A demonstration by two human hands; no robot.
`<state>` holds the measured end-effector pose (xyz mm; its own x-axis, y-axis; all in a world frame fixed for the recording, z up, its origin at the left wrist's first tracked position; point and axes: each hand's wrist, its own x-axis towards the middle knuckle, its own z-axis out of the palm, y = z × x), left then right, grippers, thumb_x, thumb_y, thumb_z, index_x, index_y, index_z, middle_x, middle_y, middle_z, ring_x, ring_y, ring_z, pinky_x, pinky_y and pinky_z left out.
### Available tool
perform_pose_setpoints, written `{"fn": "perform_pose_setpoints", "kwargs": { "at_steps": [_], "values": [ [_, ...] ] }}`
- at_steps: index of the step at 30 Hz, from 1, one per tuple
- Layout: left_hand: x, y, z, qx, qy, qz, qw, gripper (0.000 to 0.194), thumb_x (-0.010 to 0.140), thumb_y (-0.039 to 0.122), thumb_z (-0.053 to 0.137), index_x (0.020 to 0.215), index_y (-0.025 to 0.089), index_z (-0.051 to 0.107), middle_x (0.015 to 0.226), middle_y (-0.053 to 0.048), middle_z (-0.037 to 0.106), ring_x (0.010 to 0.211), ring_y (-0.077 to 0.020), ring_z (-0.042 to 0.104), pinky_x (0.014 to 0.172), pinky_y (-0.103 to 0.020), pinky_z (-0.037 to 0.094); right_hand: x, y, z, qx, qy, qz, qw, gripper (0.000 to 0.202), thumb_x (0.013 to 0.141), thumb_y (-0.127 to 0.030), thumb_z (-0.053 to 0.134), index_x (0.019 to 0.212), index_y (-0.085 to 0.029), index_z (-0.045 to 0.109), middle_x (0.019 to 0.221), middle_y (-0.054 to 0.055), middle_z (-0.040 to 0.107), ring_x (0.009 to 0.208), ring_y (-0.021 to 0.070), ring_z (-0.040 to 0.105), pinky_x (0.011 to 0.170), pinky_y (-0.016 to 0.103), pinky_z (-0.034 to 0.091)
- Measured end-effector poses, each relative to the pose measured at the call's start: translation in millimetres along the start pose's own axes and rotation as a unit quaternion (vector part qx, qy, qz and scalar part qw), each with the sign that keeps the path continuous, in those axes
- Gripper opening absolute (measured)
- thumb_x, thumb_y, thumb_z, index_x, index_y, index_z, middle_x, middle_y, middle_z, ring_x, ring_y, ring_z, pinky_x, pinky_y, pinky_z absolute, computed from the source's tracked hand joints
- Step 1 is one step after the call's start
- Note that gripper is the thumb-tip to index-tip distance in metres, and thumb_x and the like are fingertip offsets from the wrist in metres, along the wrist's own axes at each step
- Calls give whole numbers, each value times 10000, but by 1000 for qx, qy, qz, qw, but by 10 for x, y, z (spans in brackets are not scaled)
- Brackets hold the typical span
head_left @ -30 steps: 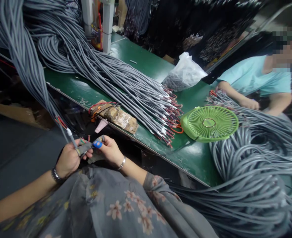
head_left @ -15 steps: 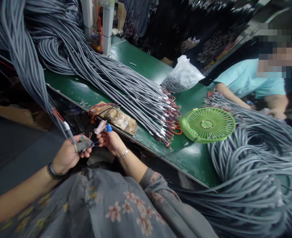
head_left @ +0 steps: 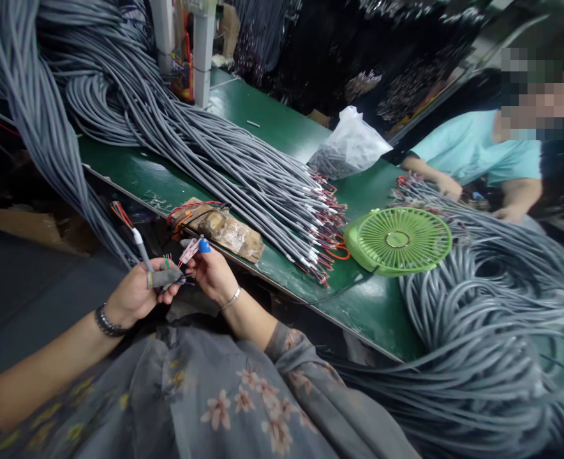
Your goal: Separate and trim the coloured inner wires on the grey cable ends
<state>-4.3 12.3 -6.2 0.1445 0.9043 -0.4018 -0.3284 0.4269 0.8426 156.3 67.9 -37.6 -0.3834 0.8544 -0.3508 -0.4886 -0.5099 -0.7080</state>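
Observation:
In front of my body, my left hand (head_left: 141, 292) is closed around a grey cable (head_left: 143, 250) with a white band and red-orange wires (head_left: 122, 213) fanning from its upper end. A grey cover wraps its thumb. Thin green, red and dark wires (head_left: 168, 261) stick out beside that thumb. My right hand (head_left: 217, 280) is close beside it, fingers pinched at these wires; which wires it grips is partly hidden. One of its fingers wears a blue cover, and a pinkish wrap (head_left: 189, 251) shows beside it. Both hands are just off the table's edge.
A large bundle of grey cables (head_left: 224, 159) crosses the green table (head_left: 138, 182). Nearby are a taped wooden block (head_left: 234, 234), a green fan (head_left: 399, 239) and a plastic bag (head_left: 351, 146). Coiled cables (head_left: 478, 331) lie right, where a co-worker in turquoise (head_left: 473, 143) handles more.
The cable end in my left hand now stands apart from the hanging bundle. My right fingers have turned slightly at the wires. The co-worker's hands have shifted.

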Motion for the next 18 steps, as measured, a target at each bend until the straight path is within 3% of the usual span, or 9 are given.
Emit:
{"fn": "perform_pose_setpoints", "kwargs": {
  "at_steps": [9,15,18],
  "values": [
    [22,-39,35,22,25,-2,999,395,517,429,1031,636,208,725,528,-25,705,403,-123,562,389,-213,388,13,35,22,13,15,3,1000,452,962,-628,894,857,-207,767,812,28,720,717,150,580,665,263,542],
    [-117,-31,83,51,36,22,998,359,560,401,1003,620,215,702,518,-18,672,398,-124,534,409,-242,393,-23,-47,32,19,-6,69,997,577,1023,-768,753,862,-216,695,771,6,688,646,141,583,599,243,545],
    [-200,-51,114,62,55,40,996,368,560,415,1010,633,216,709,528,-11,680,416,-133,554,430,-250,411,-35,-51,31,3,-18,53,998,514,986,-695,842,864,-218,691,755,-10,677,645,131,576,609,234,549]
  ]
}}
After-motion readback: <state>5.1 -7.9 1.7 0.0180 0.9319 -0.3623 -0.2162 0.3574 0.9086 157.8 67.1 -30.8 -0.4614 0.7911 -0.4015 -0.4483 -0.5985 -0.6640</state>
